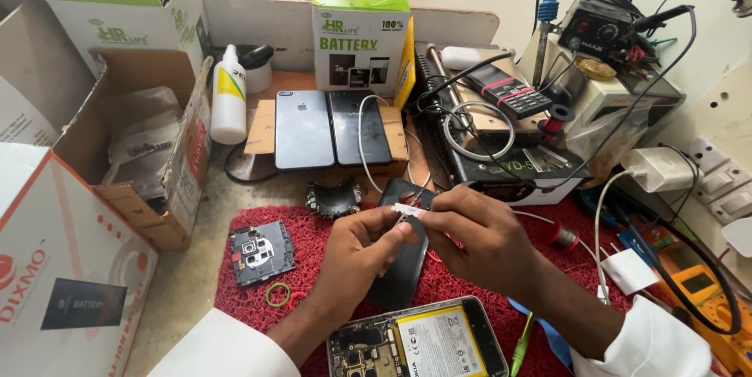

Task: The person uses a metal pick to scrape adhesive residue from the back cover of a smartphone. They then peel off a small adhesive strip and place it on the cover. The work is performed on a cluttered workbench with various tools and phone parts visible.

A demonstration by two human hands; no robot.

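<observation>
Your hands pinch a tiny white strip.
Your left hand and right hand both grip the white strip above a black phone cover; an open phone lies near.

- The small white strip pinched between both hands is too small to identify; the fingertips cover its ends.
- The left hand hides the middle of the dark phone panel beneath it.
- The opened phone at the near edge is cut off by the frame.
- The yellow meter at the right is cut off by the frame.
- The cardboard box at the near left is cut off too.
</observation>
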